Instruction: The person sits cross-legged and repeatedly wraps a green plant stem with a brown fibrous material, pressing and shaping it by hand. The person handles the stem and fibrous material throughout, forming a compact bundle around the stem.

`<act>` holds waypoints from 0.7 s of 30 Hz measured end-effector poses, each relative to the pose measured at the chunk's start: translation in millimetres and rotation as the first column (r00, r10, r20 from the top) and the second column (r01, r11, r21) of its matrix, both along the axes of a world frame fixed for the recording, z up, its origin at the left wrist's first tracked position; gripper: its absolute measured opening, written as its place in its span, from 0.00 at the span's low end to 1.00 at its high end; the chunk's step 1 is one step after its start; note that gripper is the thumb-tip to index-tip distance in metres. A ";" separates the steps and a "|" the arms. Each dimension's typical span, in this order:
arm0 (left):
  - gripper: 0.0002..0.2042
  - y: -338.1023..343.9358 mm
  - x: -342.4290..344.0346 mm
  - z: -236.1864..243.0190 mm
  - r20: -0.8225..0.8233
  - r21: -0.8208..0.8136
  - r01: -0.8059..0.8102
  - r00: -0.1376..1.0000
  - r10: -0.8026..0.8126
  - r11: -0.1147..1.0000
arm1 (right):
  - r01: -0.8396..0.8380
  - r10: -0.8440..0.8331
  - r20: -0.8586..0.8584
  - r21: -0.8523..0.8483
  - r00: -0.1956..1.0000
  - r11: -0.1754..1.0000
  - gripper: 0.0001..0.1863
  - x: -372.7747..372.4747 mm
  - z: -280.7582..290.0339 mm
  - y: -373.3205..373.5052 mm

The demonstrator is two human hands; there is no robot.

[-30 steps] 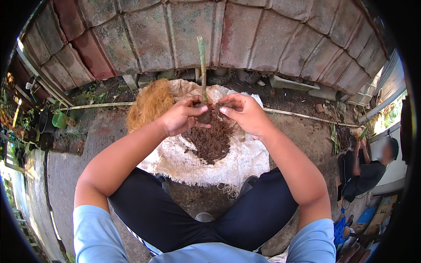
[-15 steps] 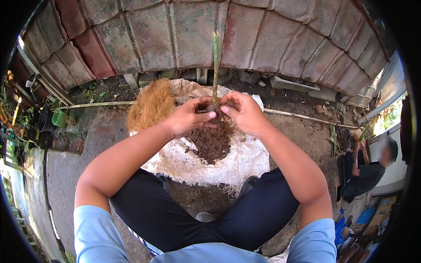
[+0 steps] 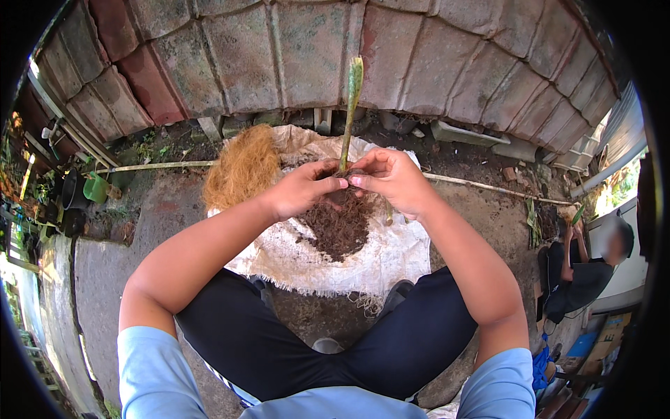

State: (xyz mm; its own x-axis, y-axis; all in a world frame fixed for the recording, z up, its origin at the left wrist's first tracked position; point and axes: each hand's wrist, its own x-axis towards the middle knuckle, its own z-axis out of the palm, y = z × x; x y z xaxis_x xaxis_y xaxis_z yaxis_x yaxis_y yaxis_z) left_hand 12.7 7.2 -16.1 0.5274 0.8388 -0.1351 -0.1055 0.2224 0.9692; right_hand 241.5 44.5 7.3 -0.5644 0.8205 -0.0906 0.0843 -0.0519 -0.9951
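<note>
Upright between my hands stands a plant cutting [image 3: 349,129], a slim green stem with a cut leaf at its top. A dark clump of soil surrounds its base. My left hand [image 3: 306,188] cups the clump from the left, fingers curled under it. My right hand [image 3: 392,183] pinches at the clump from the right, its thumb near the left thumb. Much of the clump is hidden by my fingers. Below them, a heap of dark brown fibrous soil [image 3: 342,234] lies on a white woven sack [image 3: 401,255].
A bundle of golden-brown fibre [image 3: 241,167] rests on the sack's far left. Beyond are low roof tiles [image 3: 307,56] and a long pole [image 3: 481,185]. A green container [image 3: 94,188] stands at left. Another person [image 3: 583,272] sits at right, holding greenery.
The cutting has turned and leans slightly right, showing more of the leaf's face. My fingers have shifted around the clump, and the thumbs are closer together.
</note>
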 end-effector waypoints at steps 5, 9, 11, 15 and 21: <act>0.25 -4.4 3.2 3.9 -0.061 0.028 -0.009 0.998 0.011 1.000 | -0.085 0.075 -0.087 -0.126 0.993 0.988 0.10 6.3 -4.0 6.9; 0.26 -3.4 1.1 10.5 -0.174 0.112 0.060 0.984 -0.040 0.992 | -0.156 0.115 -0.146 -0.308 0.983 0.939 0.10 11.9 -1.3 12.3; 0.27 -1.9 -0.9 13.8 -0.215 0.104 0.097 0.974 -0.072 0.990 | -0.168 0.109 -0.174 -0.375 0.979 0.912 0.10 13.4 -1.1 12.2; 0.25 1.6 -2.6 -2.2 0.051 -0.068 0.040 0.998 -0.037 0.997 | -0.104 0.031 -0.198 -0.371 0.980 0.923 0.12 8.4 -7.5 9.3; 0.23 -3.9 5.4 10.8 0.019 -0.140 -0.104 0.994 0.107 0.985 | 0.019 -0.055 -0.168 -0.212 0.984 0.977 0.13 -6.5 -8.9 -7.8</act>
